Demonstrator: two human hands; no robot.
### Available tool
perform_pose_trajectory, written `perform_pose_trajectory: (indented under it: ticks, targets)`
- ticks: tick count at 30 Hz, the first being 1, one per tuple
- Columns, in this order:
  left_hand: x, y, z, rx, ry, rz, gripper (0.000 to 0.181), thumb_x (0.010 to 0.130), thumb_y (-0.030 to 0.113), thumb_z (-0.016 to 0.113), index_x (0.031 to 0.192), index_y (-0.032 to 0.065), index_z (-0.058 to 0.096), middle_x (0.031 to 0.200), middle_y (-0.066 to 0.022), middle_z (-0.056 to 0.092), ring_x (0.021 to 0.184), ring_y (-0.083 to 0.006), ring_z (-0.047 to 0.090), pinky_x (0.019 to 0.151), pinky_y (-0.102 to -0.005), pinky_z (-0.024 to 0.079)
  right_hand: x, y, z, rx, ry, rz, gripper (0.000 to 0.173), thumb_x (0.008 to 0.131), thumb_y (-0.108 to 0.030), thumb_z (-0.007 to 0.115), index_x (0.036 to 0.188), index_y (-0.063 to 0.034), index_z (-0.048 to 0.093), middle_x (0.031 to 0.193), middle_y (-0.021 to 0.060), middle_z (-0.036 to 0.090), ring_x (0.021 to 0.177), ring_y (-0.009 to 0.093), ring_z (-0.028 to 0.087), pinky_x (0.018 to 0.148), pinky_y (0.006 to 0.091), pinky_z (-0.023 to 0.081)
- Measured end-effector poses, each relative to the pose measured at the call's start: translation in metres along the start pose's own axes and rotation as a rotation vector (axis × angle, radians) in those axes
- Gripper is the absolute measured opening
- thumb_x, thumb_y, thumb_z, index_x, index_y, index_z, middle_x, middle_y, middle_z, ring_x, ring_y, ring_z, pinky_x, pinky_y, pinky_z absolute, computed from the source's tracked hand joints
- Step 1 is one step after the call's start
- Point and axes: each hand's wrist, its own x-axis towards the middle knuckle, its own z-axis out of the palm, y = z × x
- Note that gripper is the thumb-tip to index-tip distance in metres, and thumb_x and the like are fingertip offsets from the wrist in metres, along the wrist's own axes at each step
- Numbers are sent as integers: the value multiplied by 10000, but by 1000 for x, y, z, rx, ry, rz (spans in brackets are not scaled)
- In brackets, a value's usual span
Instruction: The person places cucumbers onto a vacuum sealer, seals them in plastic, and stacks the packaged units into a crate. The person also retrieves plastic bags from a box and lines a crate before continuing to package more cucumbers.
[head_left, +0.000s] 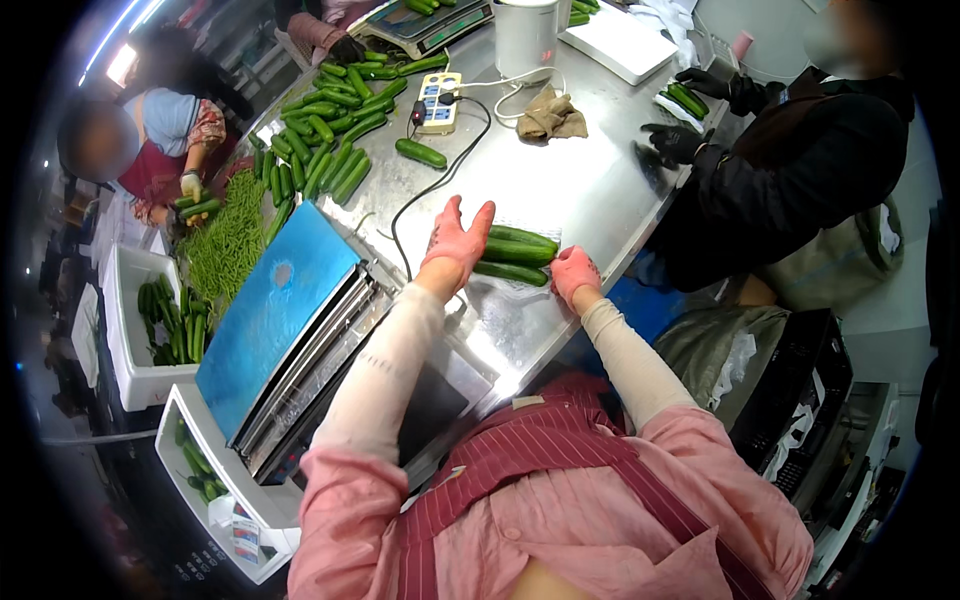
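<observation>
Several green cucumbers (519, 252) lie side by side on the steel table (517, 330) before me, with a thin, whitish see-through wrap (536, 227) under them. At their left ends is my left hand (456, 244) in a pink glove, thumb and fingers spread and nothing in its grasp. My right hand (575, 274), gloved the same way, is at the right ends with its fingers curled. Whether it pinches the wrap or only touches the cucumbers is hidden.
A blue-topped wrapping machine (277, 300) stands at my left. Beyond lie a cucumber heap (330, 127), green beans (225, 232), a power strip (439, 103) with a black cable, and a brown cloth (553, 116). Co-workers stand left, right and across; the right one's black-gloved hands flank wrapped cucumbers (686, 101).
</observation>
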Motion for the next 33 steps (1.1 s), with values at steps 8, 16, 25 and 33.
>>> perform_pose_trajectory:
  ticks: [8,16,25,33]
  targets:
    - [24,-43,64,258,114,-243,827,848,653,563,1452,102,443,1409,-204,468,1271,-371,490,1080,-414,383,2,-28,-35,151,-271,20,234,897,-180,586,1046,1,580,759,110,646,559,187,611,568,340,507]
    - [29,-50,75,120,177,-295,716,845,591,633,1389,136,530,1331,-201,499,1213,-357,527,1020,-407,434,23,1,-15,-34,-249,-46,357,933,-294,545,1169,-29,587,1068,186,694,1015,318,656,887,373,496]
    - [10,-19,53,29,317,-110,587,833,540,643,1274,153,625,1179,-187,558,1168,-365,501,1007,-417,415,-12,-24,-46,164,-205,-204,302,949,-215,555,1164,-5,582,985,164,688,869,265,653,766,373,512]
    - [-22,-10,-96,-122,693,-68,529,834,543,666,1195,156,676,1137,-195,599,1088,-368,575,945,-406,463,-80,-193,-32,310,-432,-460,283,971,-210,558,1131,23,546,861,85,636,542,122,537,505,293,450]
